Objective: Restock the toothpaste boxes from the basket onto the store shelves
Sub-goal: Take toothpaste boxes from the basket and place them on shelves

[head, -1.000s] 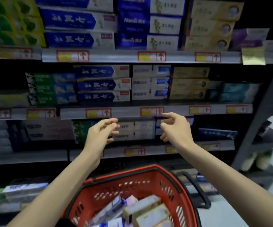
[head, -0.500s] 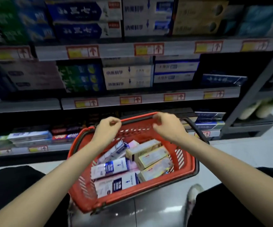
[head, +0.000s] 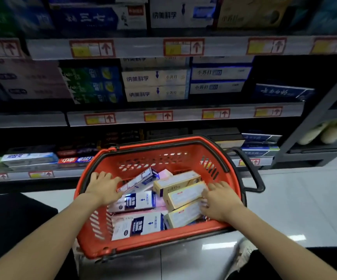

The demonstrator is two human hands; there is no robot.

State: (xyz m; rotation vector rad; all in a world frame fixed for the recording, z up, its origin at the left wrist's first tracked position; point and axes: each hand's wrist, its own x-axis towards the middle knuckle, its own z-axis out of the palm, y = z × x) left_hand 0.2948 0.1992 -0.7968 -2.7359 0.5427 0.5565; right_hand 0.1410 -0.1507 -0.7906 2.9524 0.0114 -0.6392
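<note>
- Store shelves [head: 183,110] are carrying rows of boxed toothpaste behind red-framed price tags [head: 157,116]; a glossy pale floor [head: 305,209] is running below.
- Red basket [head: 153,159] with black handles is sitting low, just in front of the bottom shelf.
- Toothpaste boxes [head: 137,202] are lying jumbled inside the basket, white-and-blue to the left and front, yellow to the right.
- Left hand [head: 103,188] is resting against the slanted white-and-blue box [head: 141,179], fingers apart and fairly straight.
- Right hand [head: 222,201] is touching the ends of two yellow boxes [head: 183,196], fingers slightly apart. Whether they are gripping: cannot tell.
</note>
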